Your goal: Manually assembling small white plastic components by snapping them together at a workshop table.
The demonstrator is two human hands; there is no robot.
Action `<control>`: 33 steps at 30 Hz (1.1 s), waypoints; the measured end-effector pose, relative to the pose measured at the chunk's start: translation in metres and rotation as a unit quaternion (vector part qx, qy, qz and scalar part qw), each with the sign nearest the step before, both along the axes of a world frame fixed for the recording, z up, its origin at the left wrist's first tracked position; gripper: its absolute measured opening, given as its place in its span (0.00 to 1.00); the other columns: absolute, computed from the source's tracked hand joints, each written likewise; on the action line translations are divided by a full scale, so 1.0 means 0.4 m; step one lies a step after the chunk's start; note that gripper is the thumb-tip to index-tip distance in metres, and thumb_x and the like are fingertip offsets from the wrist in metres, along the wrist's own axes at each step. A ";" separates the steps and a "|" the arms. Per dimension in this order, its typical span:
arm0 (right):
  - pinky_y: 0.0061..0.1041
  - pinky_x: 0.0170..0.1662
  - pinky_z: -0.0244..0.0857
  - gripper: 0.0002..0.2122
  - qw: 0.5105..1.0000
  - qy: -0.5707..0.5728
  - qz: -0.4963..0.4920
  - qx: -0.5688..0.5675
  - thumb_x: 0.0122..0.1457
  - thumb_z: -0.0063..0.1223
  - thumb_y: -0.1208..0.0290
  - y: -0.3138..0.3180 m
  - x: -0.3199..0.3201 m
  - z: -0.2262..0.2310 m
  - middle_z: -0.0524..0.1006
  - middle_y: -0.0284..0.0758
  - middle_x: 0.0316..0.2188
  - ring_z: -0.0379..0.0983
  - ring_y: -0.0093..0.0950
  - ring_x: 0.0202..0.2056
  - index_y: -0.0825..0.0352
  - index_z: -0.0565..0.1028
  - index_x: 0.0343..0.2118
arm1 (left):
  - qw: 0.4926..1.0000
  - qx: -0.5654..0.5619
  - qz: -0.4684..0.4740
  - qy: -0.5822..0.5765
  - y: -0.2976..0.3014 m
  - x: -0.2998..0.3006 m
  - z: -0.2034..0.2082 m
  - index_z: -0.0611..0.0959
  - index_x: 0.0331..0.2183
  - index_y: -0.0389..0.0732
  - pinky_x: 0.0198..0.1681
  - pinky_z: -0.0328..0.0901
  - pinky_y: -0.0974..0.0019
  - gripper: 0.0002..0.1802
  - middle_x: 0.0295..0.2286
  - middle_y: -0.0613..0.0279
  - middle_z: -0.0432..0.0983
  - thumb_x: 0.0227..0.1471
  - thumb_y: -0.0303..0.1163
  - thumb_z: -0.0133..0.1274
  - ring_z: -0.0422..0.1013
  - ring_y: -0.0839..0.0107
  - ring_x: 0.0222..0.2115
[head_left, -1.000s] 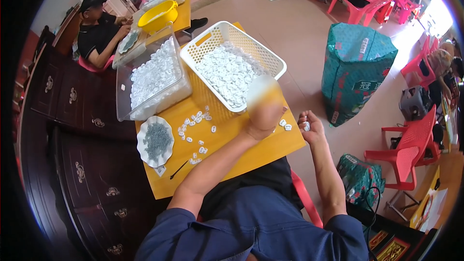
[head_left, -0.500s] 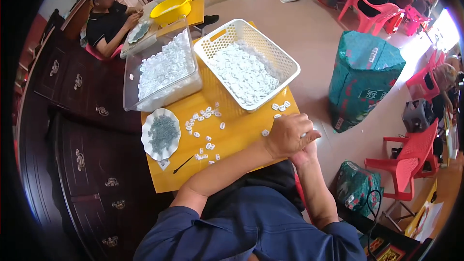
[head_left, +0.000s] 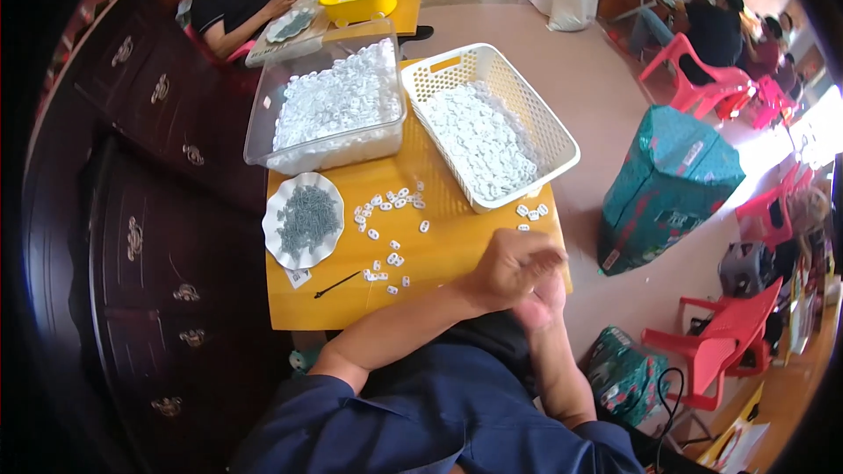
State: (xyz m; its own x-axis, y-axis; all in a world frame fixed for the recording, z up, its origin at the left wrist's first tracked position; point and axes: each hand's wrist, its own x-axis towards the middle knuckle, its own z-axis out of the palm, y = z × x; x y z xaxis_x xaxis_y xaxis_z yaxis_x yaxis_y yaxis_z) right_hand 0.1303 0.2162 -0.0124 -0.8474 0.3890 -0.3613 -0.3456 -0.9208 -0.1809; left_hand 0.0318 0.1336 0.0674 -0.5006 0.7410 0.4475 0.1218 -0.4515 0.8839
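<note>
My left hand (head_left: 514, 265) and my right hand (head_left: 542, 301) are together above the table's near right corner. The left hand's fingers are curled toward the right hand, and some blur covers them. Whatever they hold between them is too small or hidden to make out. Just beyond the hands lie a few small white oval pieces (head_left: 534, 213) with dark marks. More loose white pieces (head_left: 399, 199) are scattered over the middle of the yellow table (head_left: 457, 250). A scalloped white plate (head_left: 274, 241) of small grey metal pins (head_left: 309, 221) sits at the left, with a thin black tool (head_left: 337, 284) near it.
A clear plastic bin (head_left: 329, 154) and a white perforated basket (head_left: 518, 79), both full of white pieces, stand on the far side. A person (head_left: 235, 0) works at another table with a yellow basin (head_left: 360, 0). Dark drawers (head_left: 149, 211) line the left; a large green bag (head_left: 667, 189) stands right.
The whole view has shifted, so the table things appear further right and slightly higher. My hands stay together, with the left hand's fingers now turned and more blurred.
</note>
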 end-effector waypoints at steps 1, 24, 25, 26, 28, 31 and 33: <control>0.31 0.48 0.66 0.12 0.988 0.080 0.053 -0.117 0.70 0.48 0.59 0.007 0.005 0.047 0.76 0.35 0.40 0.71 0.30 0.44 0.63 0.74 0.39 | 0.994 -0.019 -0.012 -0.109 -0.025 -0.007 0.050 0.77 0.23 0.38 0.26 0.64 0.67 0.25 0.20 0.65 0.71 0.67 0.46 0.52 0.71 0.77 0.22; 0.32 0.62 0.62 0.22 0.762 -0.105 -0.164 0.618 0.74 0.41 0.56 0.316 -0.275 0.214 0.79 0.43 0.52 0.74 0.33 0.56 0.73 0.77 0.51 | 0.987 -0.142 0.064 0.036 -0.074 -0.031 -0.055 0.80 0.27 0.32 0.22 0.61 0.62 0.23 0.17 0.51 0.67 0.65 0.43 0.56 0.67 0.66 0.17; 0.31 0.61 0.64 0.22 0.774 -0.120 -0.192 0.592 0.74 0.40 0.56 0.329 -0.227 0.203 0.79 0.43 0.52 0.74 0.33 0.55 0.73 0.77 0.52 | 0.983 -0.132 0.083 0.092 -0.054 -0.031 -0.067 0.80 0.26 0.32 0.22 0.62 0.60 0.22 0.18 0.46 0.69 0.64 0.42 0.57 0.70 0.58 0.16; 0.31 0.61 0.63 0.22 0.773 -0.152 -0.199 0.583 0.74 0.39 0.55 0.349 -0.186 0.168 0.79 0.41 0.52 0.74 0.31 0.55 0.72 0.77 0.52 | 0.974 -0.165 0.079 0.134 -0.043 -0.035 -0.075 0.78 0.23 0.34 0.23 0.63 0.55 0.21 0.19 0.45 0.72 0.61 0.40 0.59 0.72 0.47 0.20; 0.32 0.61 0.62 0.23 0.794 -0.231 -0.166 0.536 0.74 0.38 0.54 0.375 -0.105 0.079 0.80 0.40 0.51 0.74 0.30 0.54 0.71 0.77 0.52 | 0.963 -0.160 0.099 0.193 -0.011 -0.030 -0.103 0.77 0.22 0.36 0.23 0.63 0.53 0.21 0.18 0.47 0.71 0.60 0.40 0.59 0.72 0.48 0.20; 0.34 0.61 0.62 0.25 0.858 -0.248 -0.088 0.442 0.74 0.37 0.51 0.383 0.009 -0.105 0.80 0.39 0.52 0.74 0.32 0.55 0.70 0.76 0.52 | 0.936 -0.156 0.130 0.288 0.038 -0.024 -0.131 0.75 0.20 0.39 0.24 0.65 0.51 0.20 0.18 0.51 0.71 0.57 0.38 0.60 0.73 0.52 0.21; 0.35 0.63 0.61 0.26 0.902 -0.215 -0.031 0.372 0.75 0.34 0.51 0.329 0.026 -0.135 0.77 0.43 0.54 0.72 0.36 0.57 0.72 0.74 0.55 | 0.919 -0.167 0.143 0.326 0.053 -0.032 -0.148 0.74 0.20 0.40 0.26 0.66 0.51 0.18 0.19 0.54 0.72 0.56 0.38 0.61 0.73 0.53 0.23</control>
